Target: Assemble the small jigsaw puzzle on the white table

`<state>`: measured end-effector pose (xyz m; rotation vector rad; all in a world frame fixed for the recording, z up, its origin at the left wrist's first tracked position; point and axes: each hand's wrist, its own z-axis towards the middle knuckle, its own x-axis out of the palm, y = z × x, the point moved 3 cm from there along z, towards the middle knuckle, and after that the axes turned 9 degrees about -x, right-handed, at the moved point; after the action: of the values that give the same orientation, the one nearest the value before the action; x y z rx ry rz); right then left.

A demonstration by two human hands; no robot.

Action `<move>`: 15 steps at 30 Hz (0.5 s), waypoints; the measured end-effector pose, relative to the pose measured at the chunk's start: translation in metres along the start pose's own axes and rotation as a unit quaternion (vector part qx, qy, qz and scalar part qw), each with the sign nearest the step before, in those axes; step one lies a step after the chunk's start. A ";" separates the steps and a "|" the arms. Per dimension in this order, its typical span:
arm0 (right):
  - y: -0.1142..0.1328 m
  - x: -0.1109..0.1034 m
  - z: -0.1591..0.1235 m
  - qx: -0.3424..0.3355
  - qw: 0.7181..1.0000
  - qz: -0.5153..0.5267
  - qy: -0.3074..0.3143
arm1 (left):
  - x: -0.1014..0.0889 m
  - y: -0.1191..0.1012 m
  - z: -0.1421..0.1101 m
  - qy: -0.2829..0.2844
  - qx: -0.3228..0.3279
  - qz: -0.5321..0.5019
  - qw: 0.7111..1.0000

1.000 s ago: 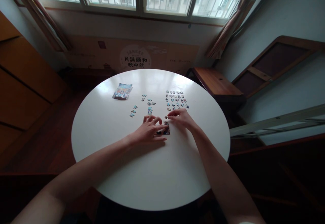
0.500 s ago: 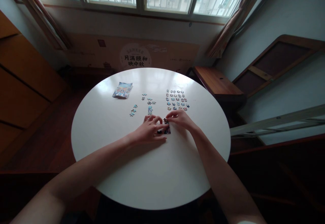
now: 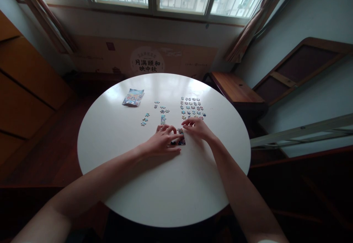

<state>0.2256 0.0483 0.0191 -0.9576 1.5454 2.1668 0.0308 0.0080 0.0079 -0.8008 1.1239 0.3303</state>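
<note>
My left hand (image 3: 162,139) lies across a small dark block of joined jigsaw pieces (image 3: 182,140), its fingers spread and partly covering the block. Close to the block's upper right edge is my right hand (image 3: 198,128), its thumb and forefinger a little apart and no piece visible between them. Beyond my left fingers sits a narrow joined strip of puzzle pieces (image 3: 163,120). Loose puzzle pieces (image 3: 188,107) stand in rows past my right hand.
Several more loose pieces (image 3: 145,120) are scattered left of the strip. A colourful printed packet (image 3: 133,97) rests at the back left of the round white table (image 3: 154,195). To the right, beyond the table, is a wooden bench (image 3: 231,87).
My right fingers have drawn slightly up and away from the top of the joined block and parted. My left hand stays in place.
</note>
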 end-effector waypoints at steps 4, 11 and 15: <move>0.003 0.005 0.000 -0.027 0.999 -0.003 0.036 | 0.001 0.001 0.000 -0.001 0.000 0.000 1.000; 0.004 -0.005 -0.001 -0.019 0.999 -0.033 0.005 | 0.000 0.000 0.000 -0.002 0.002 0.002 1.000; -0.001 -0.013 -0.001 0.017 0.998 -0.049 -0.037 | 0.001 0.001 -0.001 -0.007 0.002 0.003 1.000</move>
<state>0.2360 0.0493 0.0274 -0.9125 1.4652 2.0793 0.0300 0.0081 0.0062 -0.7911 1.1148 0.3389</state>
